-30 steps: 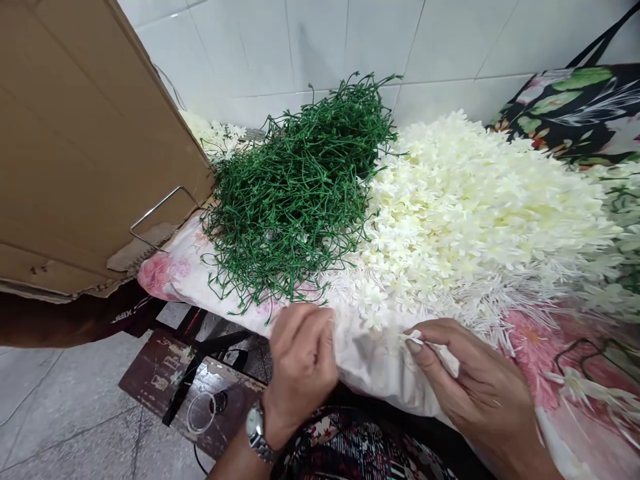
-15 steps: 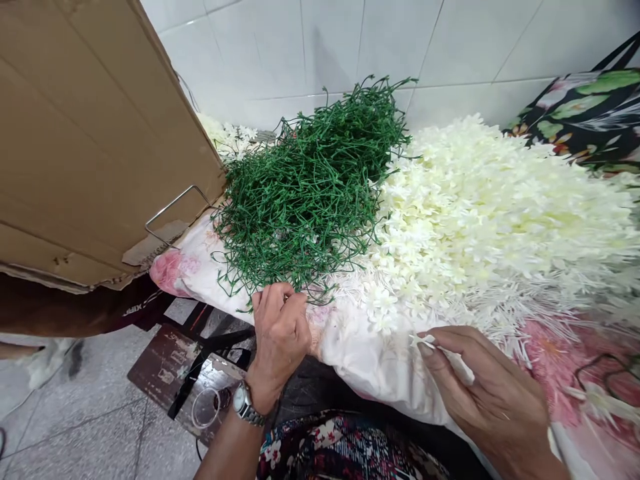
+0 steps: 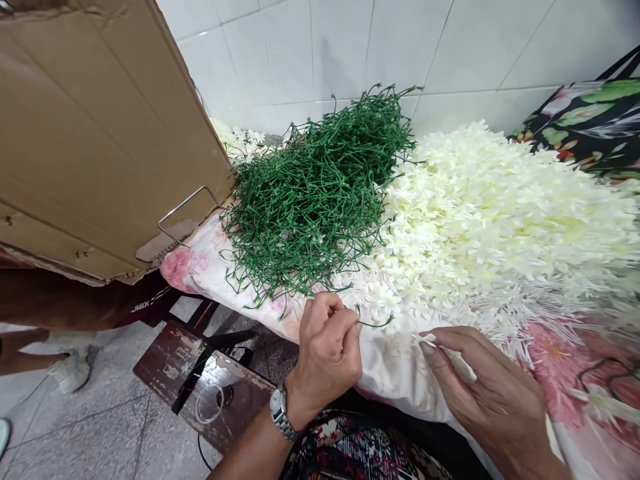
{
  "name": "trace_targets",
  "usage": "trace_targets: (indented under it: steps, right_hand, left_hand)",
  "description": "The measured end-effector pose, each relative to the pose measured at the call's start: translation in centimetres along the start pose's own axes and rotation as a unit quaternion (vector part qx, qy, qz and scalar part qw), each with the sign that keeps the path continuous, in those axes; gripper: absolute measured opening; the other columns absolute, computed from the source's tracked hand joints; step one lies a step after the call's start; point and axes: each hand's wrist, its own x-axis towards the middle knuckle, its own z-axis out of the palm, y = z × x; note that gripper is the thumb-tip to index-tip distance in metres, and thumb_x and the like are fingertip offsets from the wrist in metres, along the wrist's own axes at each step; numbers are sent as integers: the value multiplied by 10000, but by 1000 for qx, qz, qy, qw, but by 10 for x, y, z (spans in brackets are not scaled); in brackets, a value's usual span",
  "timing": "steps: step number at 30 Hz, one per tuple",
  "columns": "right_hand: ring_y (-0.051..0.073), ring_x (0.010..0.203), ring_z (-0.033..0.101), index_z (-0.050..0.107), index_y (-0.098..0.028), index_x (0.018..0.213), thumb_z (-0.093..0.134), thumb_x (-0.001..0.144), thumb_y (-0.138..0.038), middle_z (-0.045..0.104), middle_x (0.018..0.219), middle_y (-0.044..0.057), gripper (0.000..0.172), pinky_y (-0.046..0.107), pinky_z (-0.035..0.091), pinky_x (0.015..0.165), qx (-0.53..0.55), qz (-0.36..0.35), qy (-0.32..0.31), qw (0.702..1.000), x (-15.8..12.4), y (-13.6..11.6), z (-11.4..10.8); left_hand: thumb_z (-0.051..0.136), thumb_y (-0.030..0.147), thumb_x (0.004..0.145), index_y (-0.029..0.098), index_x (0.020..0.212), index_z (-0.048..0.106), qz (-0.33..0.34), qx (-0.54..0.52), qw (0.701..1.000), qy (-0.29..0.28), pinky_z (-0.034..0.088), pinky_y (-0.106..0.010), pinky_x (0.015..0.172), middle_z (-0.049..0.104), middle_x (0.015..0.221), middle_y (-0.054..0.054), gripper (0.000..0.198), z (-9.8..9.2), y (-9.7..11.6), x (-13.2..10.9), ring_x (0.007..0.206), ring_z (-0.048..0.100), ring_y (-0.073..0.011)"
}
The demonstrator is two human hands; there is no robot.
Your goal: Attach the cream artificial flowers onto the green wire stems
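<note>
My left hand (image 3: 330, 347), with a wristwatch, is closed in a pinch on a green plastic stem (image 3: 376, 325). The stem's forked end sticks out to the right of the fingers. Between the thumb and fingers of my right hand (image 3: 485, 383) is a white artificial flower (image 3: 463, 368), mostly hidden, with a white tip showing at the fingertips. A tangled heap of green stems (image 3: 310, 200) lies just beyond my left hand. To its right spreads a large pile of cream-white artificial flowers (image 3: 480, 207), beyond my right hand.
A big cardboard box (image 3: 105, 127) with a wire handle (image 3: 185, 210) stands at the left. Floral cloth (image 3: 220, 267) covers the work surface against a tiled wall (image 3: 390, 47). Below left, a wooden stool (image 3: 240, 400) holds a clear cup (image 3: 209, 403). Another person's foot (image 3: 70, 373) shows on the floor.
My left hand has moved right, away from the green heap, drawing out one stem toward my right hand. The right hand stays in place with the white flower. The view has shifted slightly.
</note>
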Motion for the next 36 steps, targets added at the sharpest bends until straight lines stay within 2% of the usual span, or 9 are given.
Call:
trace_targets:
  steps: [4, 10, 17, 19, 24, 27, 30, 33, 36]
  right_hand:
    - [122, 682, 568, 533, -150, 887, 561, 787, -56, 580, 754, 35, 140, 237, 461, 661, 8, -12, 0, 1000, 1, 0, 1]
    - [125, 669, 576, 540, -167, 871, 555, 791, -74, 584, 738, 21, 123, 244, 466, 650, 14, 10, 3, 1000, 3, -4, 1]
    - [120, 701, 577, 549, -185, 859, 541, 804, -96, 585, 766, 18, 105, 230, 465, 641, 70, 75, -23, 994, 5, -8, -4]
    - [123, 759, 589, 557, -199, 857, 528, 816, -110, 596, 812, 22, 102, 225, 469, 664, 123, 105, -44, 986, 12, -15, -5]
    - [144, 958, 591, 571, -201, 797, 513, 827, -143, 604, 1031, 53, 88, 234, 479, 752, 247, 140, -134, 949, 36, -39, 8]
    - [119, 751, 595, 562, -184, 769, 472, 829, -128, 613, 825, 28, 122, 228, 470, 647, 265, 148, -174, 937, 42, -45, 18]
    - [106, 589, 520, 545, -176, 755, 432, 834, -119, 558, 665, 4, 149, 229, 420, 543, 207, 128, -164, 956, 42, -43, 20]
    - [128, 609, 505, 546, -167, 740, 409, 836, -104, 547, 655, 25, 179, 252, 407, 550, 126, 65, -149, 979, 42, -37, 17]
    - [143, 647, 509, 548, -159, 737, 405, 835, -79, 546, 660, 35, 191, 272, 418, 591, 79, 20, -182, 980, 45, -31, 14]
  left_hand:
    - [498, 9, 716, 160, 646, 582, -67, -71, 993, -67, 424, -285, 614, 505, 706, -34, 186, 1, 5, 6, 697, 499, -157]
    - [579, 67, 696, 165, 651, 634, -176, -229, 957, 18, 401, -237, 570, 530, 711, -22, 121, -5, -2, 16, 693, 515, -139]
    - [668, 137, 606, 161, 609, 655, -342, -451, 822, 62, 304, -170, 386, 551, 599, 23, 28, -9, 3, 35, 446, 415, -50]
    - [679, 149, 586, 154, 600, 650, -361, -470, 803, 70, 322, -163, 376, 563, 580, 24, 32, -7, 6, 39, 431, 427, -48]
    - [685, 150, 595, 157, 611, 632, -366, -498, 782, 83, 400, -171, 428, 566, 563, 37, 56, 1, 13, 40, 456, 483, -58]
    - [690, 149, 587, 156, 617, 618, -376, -496, 778, 81, 384, -175, 412, 560, 561, 43, 78, 3, 14, 39, 429, 475, -54]
    - [683, 157, 601, 145, 610, 606, -365, -478, 794, 90, 294, -156, 368, 527, 532, 52, 79, 1, 10, 39, 377, 381, -22]
    - [678, 168, 621, 137, 606, 589, -346, -464, 807, 115, 240, -149, 368, 539, 563, 44, 96, -1, 6, 42, 381, 324, -4]
    - [672, 172, 637, 132, 624, 597, -336, -451, 817, 124, 220, -150, 365, 588, 610, 21, 87, -4, 3, 48, 374, 312, 3]
